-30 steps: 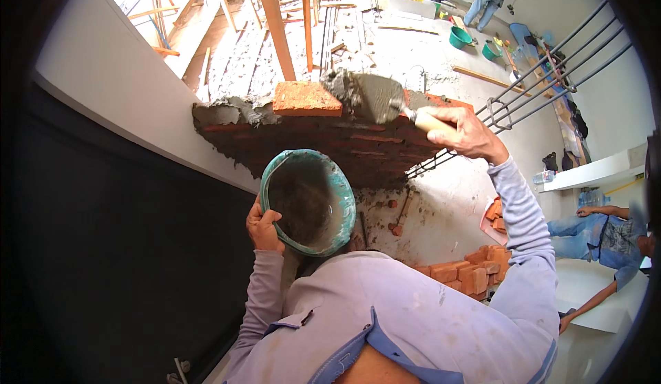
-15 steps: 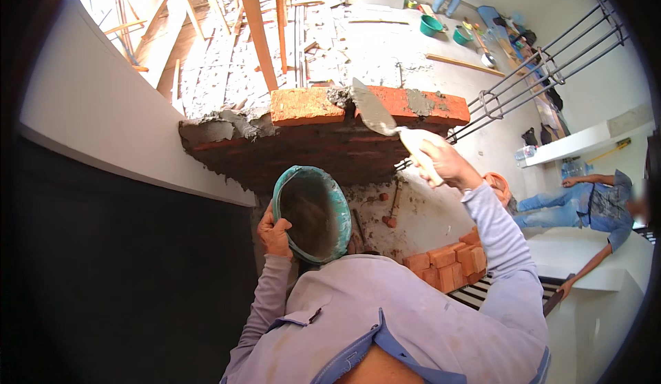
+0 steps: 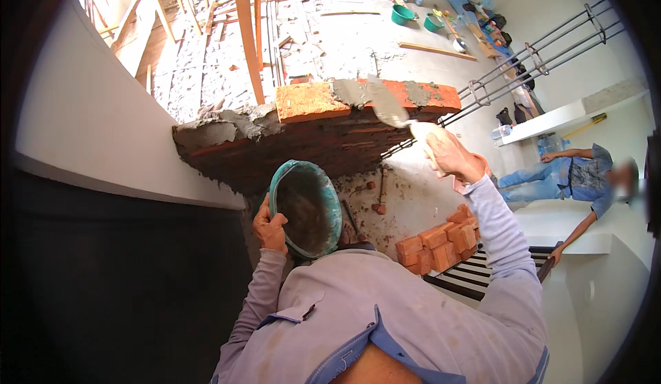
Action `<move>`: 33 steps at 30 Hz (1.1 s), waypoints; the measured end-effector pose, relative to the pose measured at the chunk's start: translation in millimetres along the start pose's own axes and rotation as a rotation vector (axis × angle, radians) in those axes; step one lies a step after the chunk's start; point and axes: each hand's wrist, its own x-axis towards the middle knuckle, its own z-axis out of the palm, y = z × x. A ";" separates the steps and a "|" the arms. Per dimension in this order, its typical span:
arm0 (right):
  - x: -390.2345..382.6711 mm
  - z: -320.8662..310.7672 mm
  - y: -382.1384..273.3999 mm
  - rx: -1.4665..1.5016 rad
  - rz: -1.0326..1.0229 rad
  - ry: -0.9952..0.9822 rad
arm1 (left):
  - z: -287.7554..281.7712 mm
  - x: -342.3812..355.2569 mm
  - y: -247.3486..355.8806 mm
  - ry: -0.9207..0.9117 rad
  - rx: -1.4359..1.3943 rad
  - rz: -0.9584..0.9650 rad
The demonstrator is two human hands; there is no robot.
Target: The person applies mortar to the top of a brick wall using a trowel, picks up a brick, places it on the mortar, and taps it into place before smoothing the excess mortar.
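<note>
My left hand is wrapped round the rim of a green plastic tub, which is tilted and has grey mortar inside. The handle of a pointed trowel is in my closed right hand. Its blade lies over the top of a brick wall, at the top course. On that course are an orange brick at the left and more brick at the right. Wet mortar covers the joint between them, beside the blade. Rougher mortar caps the wall's left end.
Steel rebar juts from the wall's right end. Stacked bricks and a hammer lie below. At the right a co-worker grips a dark rail. Green buckets and timber stand beyond; a white curved wall is at left.
Mortar now covers the joint between the top bricks, where a gap showed before. The trowel blade has shifted slightly rightward along the wall. My left hand still holds the tub.
</note>
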 end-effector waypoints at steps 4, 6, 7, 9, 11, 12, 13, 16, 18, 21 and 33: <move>-1.7 22.2 -38.0 -0.266 -0.495 0.038 | -8.5 5.6 -2.1 0.007 0.027 0.059; 21.7 31.1 -9.5 -0.519 -0.854 0.402 | -13.1 8.6 -7.4 -0.007 0.003 0.058; 29.8 22.5 6.8 -0.615 -0.922 0.464 | -13.6 9.8 -10.8 -0.005 -0.028 0.062; 22.6 -2.5 26.6 -0.636 -0.757 0.411 | -16.1 9.5 -13.2 -0.008 -0.030 0.072; 17.0 -20.6 29.7 -0.709 -0.741 0.528 | -17.9 10.0 -12.8 -0.004 -0.024 0.096; -0.9 -35.2 4.5 -0.686 -0.625 0.544 | -21.1 8.6 -12.7 0.016 -0.013 0.083; -5.3 -47.6 -5.0 -0.707 -0.496 0.534 | -19.7 7.8 -12.5 0.021 -0.003 0.068; 20.2 -64.9 -37.4 -0.913 -0.717 0.694 | -16.3 5.2 -8.5 0.027 0.036 0.055; 60.5 -63.7 -66.4 -0.990 -0.773 0.641 | -12.5 3.1 -10.2 0.070 0.015 0.102; 90.5 -69.3 -87.2 -1.082 -0.817 0.487 | -7.6 -1.9 -9.8 0.100 0.001 0.130; 27.8 -57.2 62.5 -0.238 -0.679 0.293 | 7.3 -23.9 -12.5 0.175 -0.005 0.114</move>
